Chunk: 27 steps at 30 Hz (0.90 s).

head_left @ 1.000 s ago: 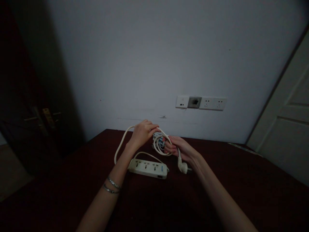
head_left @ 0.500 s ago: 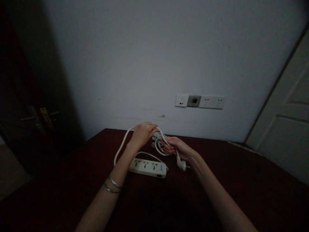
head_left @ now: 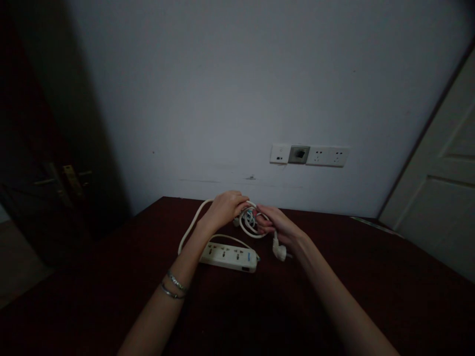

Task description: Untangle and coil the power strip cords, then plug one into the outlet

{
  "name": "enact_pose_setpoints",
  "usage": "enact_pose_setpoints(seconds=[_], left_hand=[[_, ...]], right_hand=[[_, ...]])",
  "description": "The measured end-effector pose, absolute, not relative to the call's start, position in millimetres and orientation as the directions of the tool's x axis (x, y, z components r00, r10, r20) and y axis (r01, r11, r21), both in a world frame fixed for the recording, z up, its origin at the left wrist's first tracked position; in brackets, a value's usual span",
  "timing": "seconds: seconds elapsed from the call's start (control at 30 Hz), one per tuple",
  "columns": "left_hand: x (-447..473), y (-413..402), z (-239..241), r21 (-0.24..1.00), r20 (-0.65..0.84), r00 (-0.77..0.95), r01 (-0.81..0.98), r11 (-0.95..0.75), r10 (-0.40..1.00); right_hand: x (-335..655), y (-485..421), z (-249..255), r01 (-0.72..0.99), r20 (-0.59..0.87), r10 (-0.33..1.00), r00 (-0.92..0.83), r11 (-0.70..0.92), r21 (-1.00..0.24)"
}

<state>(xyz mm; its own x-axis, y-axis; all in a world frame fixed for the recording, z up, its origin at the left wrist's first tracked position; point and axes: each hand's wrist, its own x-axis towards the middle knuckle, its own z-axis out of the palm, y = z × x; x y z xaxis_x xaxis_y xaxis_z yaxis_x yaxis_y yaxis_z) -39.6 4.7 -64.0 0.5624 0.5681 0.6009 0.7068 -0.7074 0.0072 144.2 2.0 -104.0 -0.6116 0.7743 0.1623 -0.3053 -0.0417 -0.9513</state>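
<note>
A white power strip (head_left: 229,257) lies on the dark red table, partly behind my left forearm. Its white cord (head_left: 190,231) arches up from the left into my left hand (head_left: 225,207), whose fingers are closed on it. My right hand (head_left: 276,222) grips the looped part of the same cord, and the coil hangs between both hands. Below my right hand dangles the white plug (head_left: 279,250), prongs pointing right. Behind the coil, another bundle of light cable (head_left: 250,216) is partly hidden.
Several wall sockets (head_left: 326,156) and a grey plate (head_left: 299,154) are on the wall behind the table (head_left: 122,277). On the right is a white panelled door (head_left: 452,198); at the far left a dark door with a brass handle (head_left: 72,179).
My left hand has moved right and slightly down, closer to my right hand. The cord between them has drawn into a rounder loop.
</note>
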Motion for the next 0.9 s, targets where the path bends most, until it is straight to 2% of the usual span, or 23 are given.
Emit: enact_pose_setpoints(seconds=[0.07, 0.13, 0.23, 0.37, 0.5, 0.6, 0.73, 0.8, 0.9], left_hand=[[-39.4, 6.1, -63.8, 0.128, 0.589, 0.568, 0.637, -0.760, 0.575], [-39.1, 7.4, -63.9, 0.303, 0.562, 0.552, 0.556, -0.774, 0.616], [-39.8, 8.7, -63.7, 0.551, 0.465, 0.544, 0.440, -0.709, 0.699], [-43.2, 8.5, -63.2, 0.730, 0.312, 0.606, 0.340, -0.592, 0.732], [-40.6, 9.0, -67.4, 0.892, 0.231, 0.625, 0.169, -0.419, 0.745], [-32.1, 12.4, -73.2, 0.970, 0.166, 0.601, 0.040, -0.238, 0.782], [-20.0, 14.0, -75.7, 0.994, 0.099, 0.560, -0.095, -0.055, 0.822], [-15.7, 11.5, -74.6, 0.992, 0.093, 0.522, -0.118, -0.036, 0.848], [-9.6, 7.7, -75.3, 0.988, 0.142, 0.407, -0.110, -0.106, 0.902]], right_hand=[[146.9, 1.3, -101.3, -0.345, 0.172, 0.773, -0.611, -0.065, -0.936], [148.3, -0.5, -98.0, -0.386, 0.191, 0.770, -0.609, -0.077, -0.919], [147.2, -3.9, -94.1, -0.425, 0.206, 0.773, -0.600, -0.091, -0.900], [142.9, -5.2, -94.7, -0.458, 0.183, 0.759, -0.625, -0.167, -0.873], [139.1, -2.8, -99.1, -0.491, 0.179, 0.740, -0.648, -0.227, -0.841], [136.6, -1.2, -100.9, -0.525, 0.204, 0.752, -0.627, -0.215, -0.823], [133.0, -0.9, -102.1, -0.559, 0.251, 0.786, -0.565, -0.140, -0.817], [131.1, -1.6, -102.8, -0.556, 0.265, 0.797, -0.543, -0.104, -0.825], [128.2, -3.1, -103.3, -0.510, 0.272, 0.821, -0.502, -0.027, -0.860]])
